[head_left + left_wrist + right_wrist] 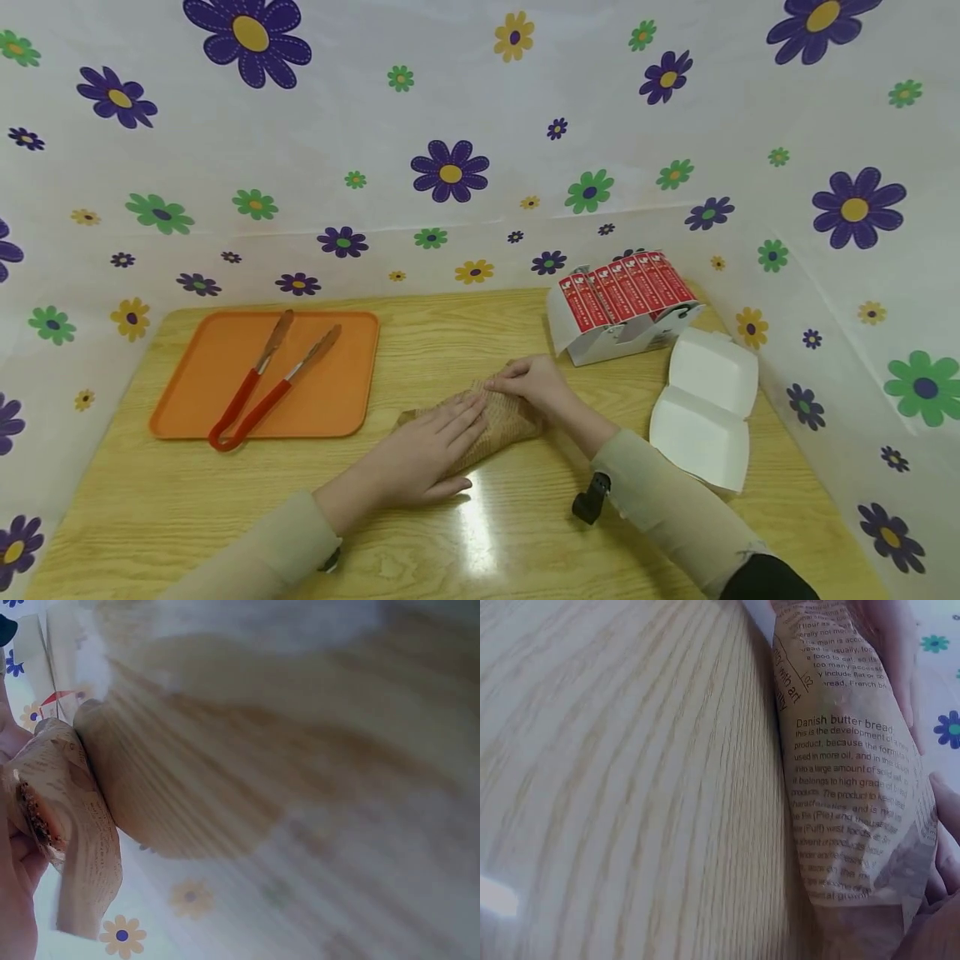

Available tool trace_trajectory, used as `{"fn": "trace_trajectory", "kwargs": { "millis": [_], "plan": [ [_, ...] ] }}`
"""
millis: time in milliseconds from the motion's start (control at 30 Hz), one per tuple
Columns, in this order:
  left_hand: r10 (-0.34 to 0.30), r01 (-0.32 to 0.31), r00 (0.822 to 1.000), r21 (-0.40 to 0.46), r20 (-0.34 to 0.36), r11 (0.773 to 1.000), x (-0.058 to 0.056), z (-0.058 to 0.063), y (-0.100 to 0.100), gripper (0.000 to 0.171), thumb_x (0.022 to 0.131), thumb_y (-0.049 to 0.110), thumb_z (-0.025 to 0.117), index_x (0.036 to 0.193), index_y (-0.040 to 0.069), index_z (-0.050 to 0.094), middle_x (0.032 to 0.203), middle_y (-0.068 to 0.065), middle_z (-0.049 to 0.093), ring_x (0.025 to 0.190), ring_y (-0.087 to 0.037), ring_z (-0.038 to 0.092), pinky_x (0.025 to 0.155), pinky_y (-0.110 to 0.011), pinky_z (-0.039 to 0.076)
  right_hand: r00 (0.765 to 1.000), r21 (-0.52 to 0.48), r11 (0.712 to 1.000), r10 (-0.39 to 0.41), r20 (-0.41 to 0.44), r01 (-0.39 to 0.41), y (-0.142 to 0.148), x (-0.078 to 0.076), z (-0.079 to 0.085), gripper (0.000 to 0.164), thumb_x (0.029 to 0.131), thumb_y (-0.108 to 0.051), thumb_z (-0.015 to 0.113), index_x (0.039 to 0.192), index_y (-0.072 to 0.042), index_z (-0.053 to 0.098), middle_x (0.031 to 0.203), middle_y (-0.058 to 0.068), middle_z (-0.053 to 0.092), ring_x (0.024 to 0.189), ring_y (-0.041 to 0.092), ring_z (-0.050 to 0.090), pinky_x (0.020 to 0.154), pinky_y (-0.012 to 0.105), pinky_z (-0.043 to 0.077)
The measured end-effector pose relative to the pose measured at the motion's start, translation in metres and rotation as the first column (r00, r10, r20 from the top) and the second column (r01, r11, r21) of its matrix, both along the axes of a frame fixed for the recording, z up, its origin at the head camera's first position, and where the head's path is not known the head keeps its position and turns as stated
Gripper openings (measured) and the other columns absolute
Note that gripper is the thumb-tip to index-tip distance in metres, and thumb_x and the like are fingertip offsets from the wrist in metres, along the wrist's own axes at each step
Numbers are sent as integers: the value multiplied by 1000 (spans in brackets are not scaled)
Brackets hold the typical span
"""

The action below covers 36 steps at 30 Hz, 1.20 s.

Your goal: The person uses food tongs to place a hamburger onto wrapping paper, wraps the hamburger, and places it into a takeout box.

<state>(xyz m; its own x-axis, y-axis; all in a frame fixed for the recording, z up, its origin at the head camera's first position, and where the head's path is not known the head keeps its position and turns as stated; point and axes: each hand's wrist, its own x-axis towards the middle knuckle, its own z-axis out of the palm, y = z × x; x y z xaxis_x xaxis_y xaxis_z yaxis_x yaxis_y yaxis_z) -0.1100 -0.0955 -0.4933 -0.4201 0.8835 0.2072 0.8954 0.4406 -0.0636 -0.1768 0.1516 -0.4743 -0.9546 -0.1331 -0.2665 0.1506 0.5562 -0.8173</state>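
In the middle of the table lies a package of brown printed food wrapping paper [504,423]. My left hand [427,446] rests on its left part with the fingers stretched out. At the upper right edge, my right hand [534,382] pinches the paper between thumb and fingers. Through a gap in the wrap, the left wrist view shows some food with a dark, speckled edge [39,814]. Up close in the right wrist view, the wrapping paper [847,787] carries lines of print, among them "Danish butter bread". Most of the food is hidden inside.
Red-handled tongs [240,408] lie spread on an orange tray [352,367] at the left. A white carton [622,337] with red-printed packets [626,287] stands at the back right. Beside it, a white clamshell box [705,433] lies with its lid up. A flowered cloth [450,100] surrounds the wooden table.
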Motion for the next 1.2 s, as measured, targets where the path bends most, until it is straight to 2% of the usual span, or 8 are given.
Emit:
{"fn": "trace_trajectory", "kwargs": {
  "millis": [167, 233, 333, 500, 667, 833, 1000, 1200],
  "plan": [
    [21, -21, 999, -18, 31, 1000, -1, -1, 2, 85, 104, 56, 58, 164, 0, 36, 172, -19, 35, 161, -33, 34, 130, -44, 37, 1000, -115, 993, -30, 2, 30, 3, -2, 5, 22, 97, -17, 79, 103, 5, 81, 107, 18, 82, 86, 8, 69, 79, 21, 58],
    [26, -25, 999, -19, 38, 999, -1, -1, 3, 85, 104, 55, 58, 164, 0, 34, 172, -19, 34, 161, -33, 34, 130, -44, 37, 998, -207, 977, -54, 6, 55, 6, -1, 6, 23, 99, -10, 74, 109, 10, 78, 107, 21, 81, 80, 3, 70, 77, 17, 60],
    [32, -31, 998, -24, 49, 999, -1, -1, 4, 87, 105, 56, 57, 165, -1, 31, 173, -19, 33, 161, -33, 33, 130, -44, 36, 995, -264, 961, -94, -28, 83, 15, 2, 5, 25, 101, -7, 71, 115, 13, 74, 107, 23, 81, 80, 3, 74, 78, 16, 61],
    [44, -42, 996, -28, 72, 999, 2, 0, 4, 91, 104, 59, 58, 165, -1, 31, 173, -20, 31, 162, -34, 32, 130, -45, 36, 981, -188, 970, -174, -90, 155, 36, 7, 3, 27, 100, -14, 75, 118, 6, 77, 110, 17, 82, 93, 9, 76, 86, 18, 58],
    [53, -50, 995, -32, 86, 998, 3, 1, 4, 91, 103, 61, 58, 165, -1, 32, 173, -22, 30, 161, -35, 32, 129, -46, 37, 964, -210, 951, -250, -95, 226, 56, 11, 4, 32, 100, -15, 76, 124, 6, 75, 114, 15, 81, 85, -9, 69, 82, 9, 56],
    [53, -50, 996, -32, 73, 998, 2, 0, 3, 91, 103, 60, 58, 165, -1, 31, 172, -22, 31, 162, -37, 31, 129, -46, 37, 951, -188, 948, -284, -122, 259, 73, 13, 1, 34, 100, -16, 75, 127, 5, 74, 120, 18, 79, 85, -14, 66, 82, 7, 54],
    [49, -48, 997, -24, 58, 999, 2, -2, 4, 92, 102, 60, 60, 165, -2, 32, 172, -22, 33, 161, -37, 32, 128, -46, 39, 938, -153, 935, -335, -92, 319, 84, 13, -6, 35, 100, -18, 75, 130, 2, 74, 122, 16, 79, 85, -14, 64, 81, 6, 52],
    [55, -52, 996, -38, 67, 998, 2, -1, 3, 94, 102, 62, 59, 165, -1, 31, 172, -22, 32, 162, -37, 31, 128, -46, 40, 920, -212, 901, -391, -16, 380, 87, 15, -16, 39, 101, -15, 73, 134, 6, 70, 126, 20, 77, 83, -13, 66, 78, 7, 55]
  ]
}}
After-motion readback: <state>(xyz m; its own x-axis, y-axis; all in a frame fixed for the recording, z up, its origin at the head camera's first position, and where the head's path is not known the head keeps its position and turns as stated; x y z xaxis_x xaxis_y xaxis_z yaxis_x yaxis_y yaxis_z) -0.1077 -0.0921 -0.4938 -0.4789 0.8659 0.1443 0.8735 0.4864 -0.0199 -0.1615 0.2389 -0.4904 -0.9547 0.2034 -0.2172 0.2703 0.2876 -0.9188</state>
